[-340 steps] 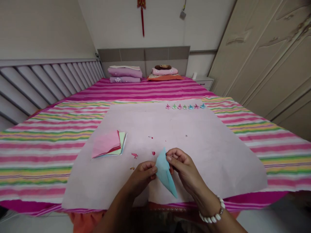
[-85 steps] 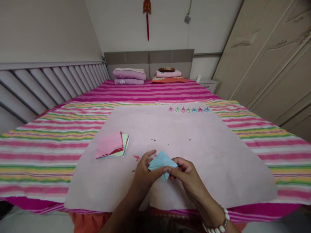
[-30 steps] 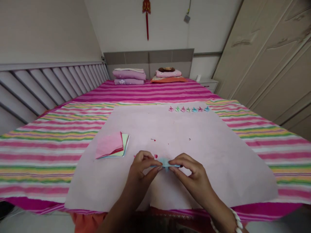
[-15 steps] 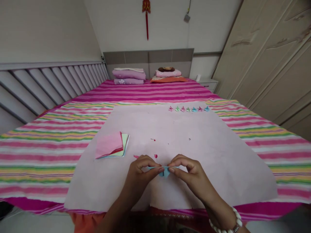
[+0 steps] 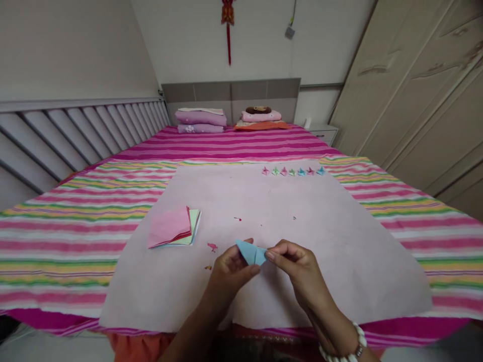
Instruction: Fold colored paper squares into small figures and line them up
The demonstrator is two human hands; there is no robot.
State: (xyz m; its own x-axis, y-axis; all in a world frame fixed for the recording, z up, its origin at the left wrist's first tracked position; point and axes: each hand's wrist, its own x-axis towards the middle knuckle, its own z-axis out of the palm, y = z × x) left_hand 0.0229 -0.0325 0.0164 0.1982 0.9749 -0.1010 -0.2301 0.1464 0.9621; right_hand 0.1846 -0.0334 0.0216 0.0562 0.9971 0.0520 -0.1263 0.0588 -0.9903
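A light blue piece of folded paper (image 5: 249,253) is held between my two hands, above the pale sheet (image 5: 339,251) on the bed. My left hand (image 5: 232,269) cradles it from the left and below, fingers behind it and thumb at its lower edge. With thumb and forefinger, my right hand (image 5: 296,261) pinches its right end. The paper is a flat, roughly triangular shape with a crease line down its middle. To the left lies a stack of square coloured paper (image 5: 171,226), pink on top with red, green and blue edges below.
A row of several small folded paper pieces (image 5: 292,171) in pink, green and blue lies along the sheet's far edge. Tiny scraps, including a pink one (image 5: 212,247), dot the sheet. Folded bedding (image 5: 200,119) sits by the headboard. A railing (image 5: 86,125) runs along the left.
The blue folded paper has turned from edge-on to showing its broad face. My left hand has shifted from pinching its top edge to supporting it from below; my right hand still pinches it.
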